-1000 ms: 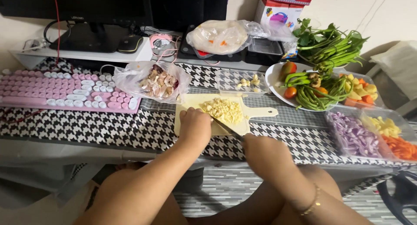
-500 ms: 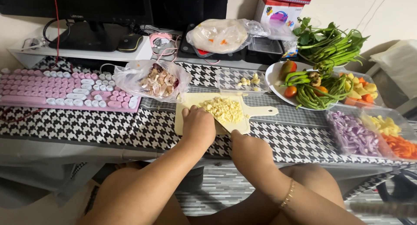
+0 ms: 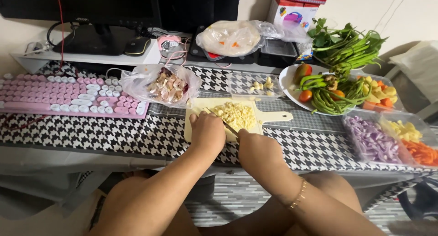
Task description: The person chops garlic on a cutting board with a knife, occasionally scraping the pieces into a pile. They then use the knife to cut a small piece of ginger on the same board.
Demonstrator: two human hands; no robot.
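Note:
A pale cutting board (image 3: 273, 116) lies on the black-and-white houndstooth cloth, with a heap of chopped yellow garlic (image 3: 237, 114) on it. My right hand (image 3: 256, 147) grips a knife (image 3: 223, 122) whose thin blade runs up and left across the heap's near edge. My left hand (image 3: 207, 131) rests fingers-down on the board, touching the blade's left side. Both forearms reach in from below.
A plastic bag of garlic peels (image 3: 166, 86) and a pink keyboard (image 3: 68, 93) sit left of the board. Behind it stands a clear tray with garlic cloves (image 3: 258, 85). A plate of vegetables (image 3: 319, 92) and trays of chopped onion (image 3: 369, 142) and carrot stand right.
My right hand has moved left and up toward the board, bringing the knife blade further across the chopped garlic. My left hand stayed on the board.

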